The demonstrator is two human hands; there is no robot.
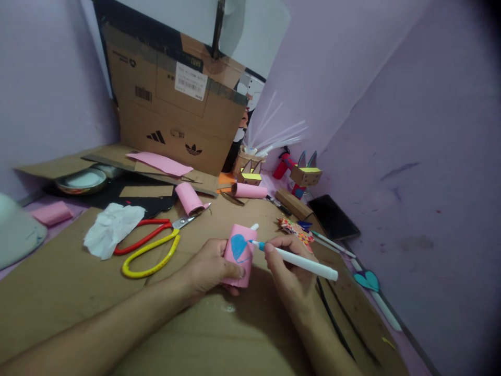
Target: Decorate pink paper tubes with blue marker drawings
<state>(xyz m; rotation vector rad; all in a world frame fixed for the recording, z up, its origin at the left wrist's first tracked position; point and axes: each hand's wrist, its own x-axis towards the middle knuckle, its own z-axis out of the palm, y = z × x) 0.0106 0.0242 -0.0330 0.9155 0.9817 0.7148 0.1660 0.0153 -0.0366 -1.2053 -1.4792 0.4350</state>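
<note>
left fingers [238, 270] pinching the pink tube [243, 261], right ones pinching a blue marker [301, 261] against it. cardboard-covered table [188, 334] under the tube, big box [176, 104] behind it, purple walls [422, 172] around.

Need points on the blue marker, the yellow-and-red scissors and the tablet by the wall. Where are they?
Blue marker [303, 262]: head view, on its white barrel.
Yellow-and-red scissors [151, 272]: head view, on the yellow handle loop.
Tablet [334, 215]: head view, on its dark face.
</note>
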